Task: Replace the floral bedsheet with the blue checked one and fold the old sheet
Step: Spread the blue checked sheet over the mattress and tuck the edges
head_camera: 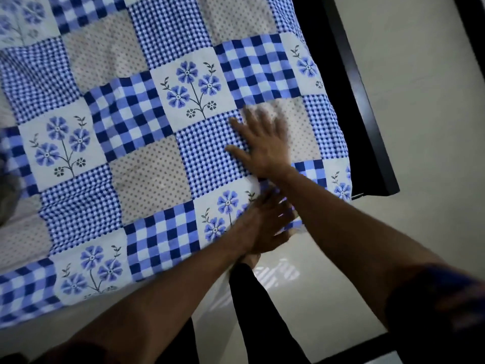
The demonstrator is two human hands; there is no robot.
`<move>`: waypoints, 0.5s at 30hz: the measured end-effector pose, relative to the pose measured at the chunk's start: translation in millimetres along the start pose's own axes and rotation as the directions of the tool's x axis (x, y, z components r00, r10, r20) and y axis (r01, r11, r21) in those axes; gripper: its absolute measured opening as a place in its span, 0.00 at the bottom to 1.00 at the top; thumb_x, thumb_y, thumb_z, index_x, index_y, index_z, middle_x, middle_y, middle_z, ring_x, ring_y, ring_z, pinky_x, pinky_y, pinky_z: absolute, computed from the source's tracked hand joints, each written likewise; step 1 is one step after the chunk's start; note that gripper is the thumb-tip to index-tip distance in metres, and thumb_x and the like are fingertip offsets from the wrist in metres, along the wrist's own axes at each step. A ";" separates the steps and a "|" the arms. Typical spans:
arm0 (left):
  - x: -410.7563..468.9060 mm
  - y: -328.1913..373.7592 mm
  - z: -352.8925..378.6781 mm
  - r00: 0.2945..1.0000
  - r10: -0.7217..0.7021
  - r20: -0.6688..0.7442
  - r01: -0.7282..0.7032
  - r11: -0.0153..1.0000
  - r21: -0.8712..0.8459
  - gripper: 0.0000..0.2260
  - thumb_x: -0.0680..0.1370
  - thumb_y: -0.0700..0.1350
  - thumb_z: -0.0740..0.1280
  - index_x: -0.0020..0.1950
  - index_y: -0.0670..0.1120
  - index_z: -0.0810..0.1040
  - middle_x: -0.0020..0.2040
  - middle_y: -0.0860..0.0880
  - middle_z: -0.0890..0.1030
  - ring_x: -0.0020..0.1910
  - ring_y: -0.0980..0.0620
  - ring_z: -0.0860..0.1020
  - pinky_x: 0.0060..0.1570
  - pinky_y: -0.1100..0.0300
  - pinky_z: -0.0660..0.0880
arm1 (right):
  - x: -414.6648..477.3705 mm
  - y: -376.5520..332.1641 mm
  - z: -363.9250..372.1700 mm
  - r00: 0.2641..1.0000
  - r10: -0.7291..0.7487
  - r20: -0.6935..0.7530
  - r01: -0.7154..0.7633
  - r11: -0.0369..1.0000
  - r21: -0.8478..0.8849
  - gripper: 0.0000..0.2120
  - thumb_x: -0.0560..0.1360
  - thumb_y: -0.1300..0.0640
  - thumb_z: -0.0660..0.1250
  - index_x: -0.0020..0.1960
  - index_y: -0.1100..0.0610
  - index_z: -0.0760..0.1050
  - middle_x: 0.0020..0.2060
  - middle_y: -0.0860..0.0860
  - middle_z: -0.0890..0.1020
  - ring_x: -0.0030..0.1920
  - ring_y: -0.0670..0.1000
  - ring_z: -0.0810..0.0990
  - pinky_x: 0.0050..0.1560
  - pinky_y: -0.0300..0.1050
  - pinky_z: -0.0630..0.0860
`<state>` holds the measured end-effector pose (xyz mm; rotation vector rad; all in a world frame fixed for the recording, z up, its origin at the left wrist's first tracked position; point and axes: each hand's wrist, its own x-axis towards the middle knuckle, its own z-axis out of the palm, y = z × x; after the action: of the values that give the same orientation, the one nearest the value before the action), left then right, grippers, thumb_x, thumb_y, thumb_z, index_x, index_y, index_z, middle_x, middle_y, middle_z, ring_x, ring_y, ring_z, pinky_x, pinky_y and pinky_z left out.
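The blue checked sheet [147, 132], a patchwork of blue checks, dotted squares and blue flower panels, lies spread over the bed. My right hand [262, 145] lies flat on it near the right side, fingers spread and blurred with motion. My left hand [265, 227] is at the sheet's near edge by the corner, blurred; its fingers look to be on the cloth's edge, but whether they pinch it is unclear. The floral sheet is not recognisable in view.
A dark bed frame [367, 122] runs along the right side of the mattress. Pale glossy floor [425, 106] lies to the right and in front. My dark-trousered leg [257, 306] stands at the bed's near edge. Something grey [6, 195] shows at the left border.
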<state>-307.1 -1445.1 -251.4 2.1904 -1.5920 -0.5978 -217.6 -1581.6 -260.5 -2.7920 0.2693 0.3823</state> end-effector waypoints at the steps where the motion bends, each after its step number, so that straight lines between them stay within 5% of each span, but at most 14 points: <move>1: -9.8 -5.7 -3.4 1.000 0.011 -0.014 -0.010 0.997 0.074 0.22 0.80 0.54 0.60 0.68 0.42 0.77 0.70 0.40 0.75 0.74 0.39 0.67 0.74 0.38 0.57 | -3.1 17.3 -2.1 0.994 0.099 -0.045 -0.100 0.995 -0.020 0.36 0.76 0.24 0.39 0.81 0.37 0.47 0.82 0.47 0.44 0.81 0.55 0.41 0.78 0.65 0.40; 5: -42.7 -68.1 -50.2 0.929 -0.276 -0.245 0.302 0.951 0.072 0.22 0.80 0.57 0.61 0.71 0.49 0.74 0.75 0.45 0.70 0.76 0.44 0.65 0.72 0.35 0.59 | -19.5 67.7 -16.8 0.914 0.398 -0.080 -0.394 0.917 0.069 0.36 0.76 0.24 0.45 0.80 0.35 0.44 0.82 0.47 0.45 0.81 0.60 0.44 0.76 0.69 0.41; 9: -69.7 -153.7 -104.8 0.656 -0.676 -0.336 0.739 0.665 0.106 0.29 0.82 0.64 0.53 0.80 0.54 0.57 0.82 0.48 0.54 0.80 0.43 0.51 0.73 0.33 0.46 | -30.8 85.2 -25.6 0.821 0.569 -0.052 -0.543 0.805 0.240 0.37 0.76 0.24 0.48 0.80 0.38 0.47 0.80 0.54 0.57 0.79 0.63 0.55 0.74 0.71 0.52; 11: -72.6 -178.2 -112.4 0.555 -0.758 -0.343 0.817 0.575 0.052 0.32 0.80 0.68 0.50 0.81 0.56 0.53 0.82 0.47 0.51 0.80 0.41 0.48 0.71 0.27 0.44 | -29.4 79.6 -25.8 0.803 0.590 -0.084 -0.556 0.792 0.254 0.36 0.77 0.27 0.50 0.81 0.41 0.49 0.80 0.53 0.58 0.79 0.61 0.56 0.74 0.71 0.51; 15: -33.8 -164.2 -111.4 0.509 -0.818 -0.268 0.852 0.523 0.021 0.36 0.77 0.74 0.46 0.81 0.59 0.42 0.82 0.47 0.46 0.80 0.36 0.46 0.67 0.22 0.47 | -22.8 45.9 -29.1 0.787 0.555 -0.268 -0.491 0.827 0.272 0.32 0.81 0.33 0.51 0.81 0.46 0.56 0.81 0.50 0.56 0.80 0.55 0.54 0.76 0.67 0.49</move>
<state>-125.4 -1359.2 -239.3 2.9694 -0.3294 -0.4277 -242.8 -1630.7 -239.9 -2.5331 1.1231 -0.0178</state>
